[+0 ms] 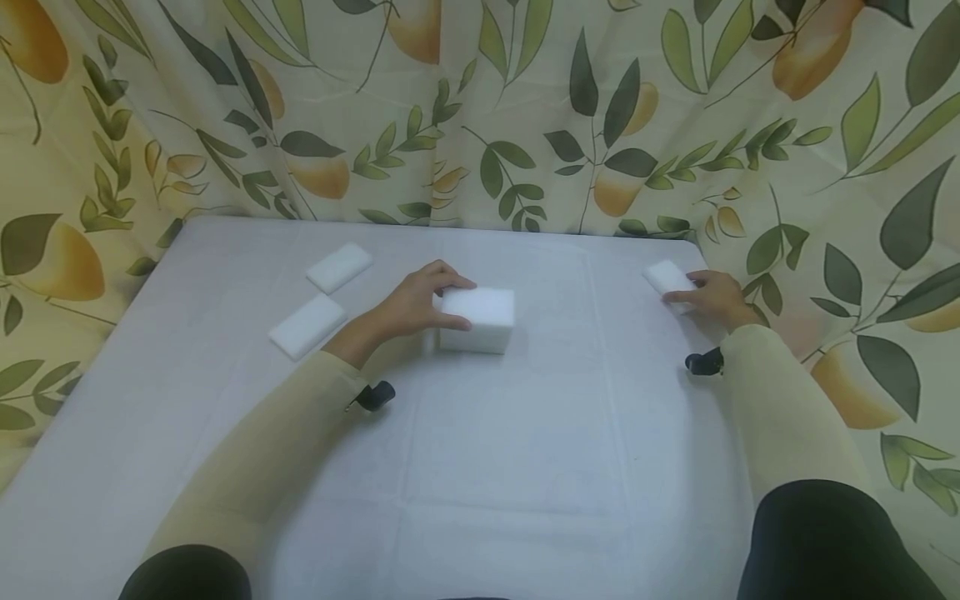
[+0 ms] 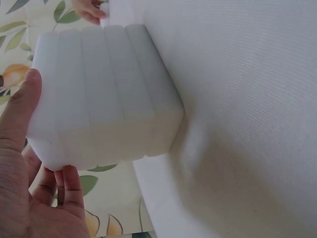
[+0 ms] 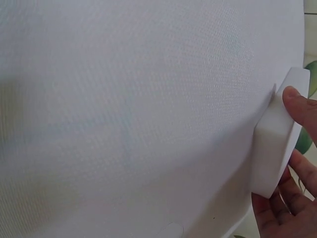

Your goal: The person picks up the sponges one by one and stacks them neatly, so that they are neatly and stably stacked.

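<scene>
A white, foam-like block stack made of five flat slabs (image 1: 480,322) is set upright near the middle of the far half of a table covered with white cloth (image 1: 525,467); with this stack taken as the centre of the clock in the head view, the other places are given. The stack is approached from 9 o'clock by the left hand (image 1: 416,305), by which its uppermost slab is grasped, the thumb being laid along the near side and the fingertips set against the far side. Just short of 3 o'clock, by the far right corner of the table, a single white, rectangular, foam-like slab (image 1: 664,276) is pinched by the right hand (image 1: 716,300), with the thumb placed on one face and the fingers curled beneath; whether the slab's whole underside is borne by the cloth cannot be told. Two more loose white slabs are laid flat on the cloth beyond the left hand: the nearer one (image 1: 307,326) at 9 o'clock, the farther one (image 1: 339,267) between 9 and 10, both with their long sides pointed towards 2. Whether their neighbouring corners touch cannot be made out. Both forearms are covered by pale beige sleeves (image 1: 262,450), and a small black device (image 1: 375,396) is worn at each wrist. The table is backed by a cream curtain printed with green leaves and orange fruit (image 1: 510,117).
</scene>
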`<move>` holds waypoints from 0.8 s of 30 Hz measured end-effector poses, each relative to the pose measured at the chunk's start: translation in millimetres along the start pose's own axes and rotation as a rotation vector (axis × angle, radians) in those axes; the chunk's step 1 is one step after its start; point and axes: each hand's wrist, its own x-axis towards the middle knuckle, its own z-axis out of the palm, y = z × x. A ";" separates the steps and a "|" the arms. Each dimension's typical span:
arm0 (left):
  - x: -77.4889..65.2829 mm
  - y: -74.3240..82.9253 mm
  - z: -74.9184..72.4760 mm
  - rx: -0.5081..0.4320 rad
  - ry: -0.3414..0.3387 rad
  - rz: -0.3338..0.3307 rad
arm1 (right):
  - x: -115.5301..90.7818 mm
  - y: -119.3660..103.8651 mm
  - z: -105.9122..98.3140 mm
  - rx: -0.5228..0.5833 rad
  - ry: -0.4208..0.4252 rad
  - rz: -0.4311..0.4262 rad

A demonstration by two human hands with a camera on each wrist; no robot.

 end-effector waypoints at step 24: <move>1.7 3.2 0.0 -0.007 -0.014 -0.024 | -9.3 -13.3 8.2 0.042 -0.055 -0.014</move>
